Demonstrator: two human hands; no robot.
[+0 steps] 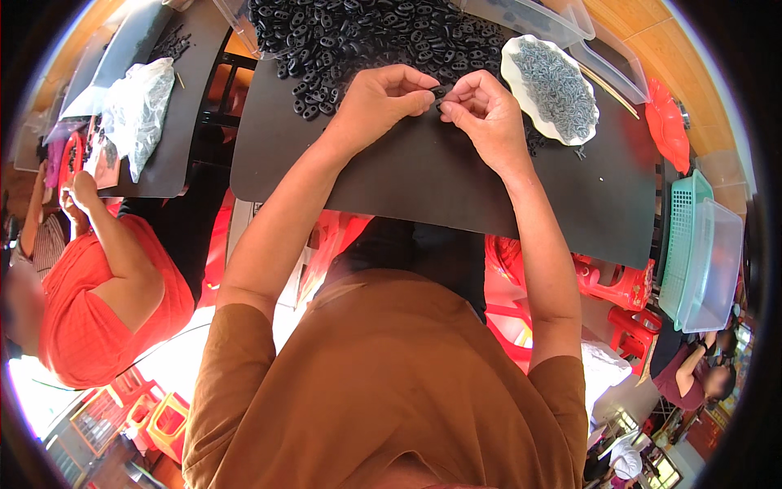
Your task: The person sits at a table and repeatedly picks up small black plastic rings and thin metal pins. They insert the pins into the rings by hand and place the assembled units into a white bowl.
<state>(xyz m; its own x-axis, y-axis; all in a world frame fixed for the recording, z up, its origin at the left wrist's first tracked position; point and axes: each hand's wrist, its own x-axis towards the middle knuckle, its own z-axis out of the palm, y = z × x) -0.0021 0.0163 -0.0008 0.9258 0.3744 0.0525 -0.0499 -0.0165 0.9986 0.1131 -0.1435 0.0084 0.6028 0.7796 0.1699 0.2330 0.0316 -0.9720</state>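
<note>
Over the dark table (391, 175), my two hands meet at the fingertips. My left hand (384, 99) pinches a small black plastic piece (441, 91) between thumb and forefinger. From the other side my right hand (487, 110) is closed, its thumb and finger pressed together against the same spot. Anything else in its grip is too small and covered to make out. Just beyond lies a large heap of black two-holed plastic pieces (366, 37), shaped like cord locks. A white scalloped dish (521, 102) full of small grey metal springs (558, 90) sits right of my right hand.
Clear plastic bins (546, 20) stand behind the heap. Off the table's right side are a red dish (668, 126), a green basket (683, 244) and red stools (631, 334). A co-worker in red (114, 301) sits left, by another table holding a plastic bag (138, 110).
</note>
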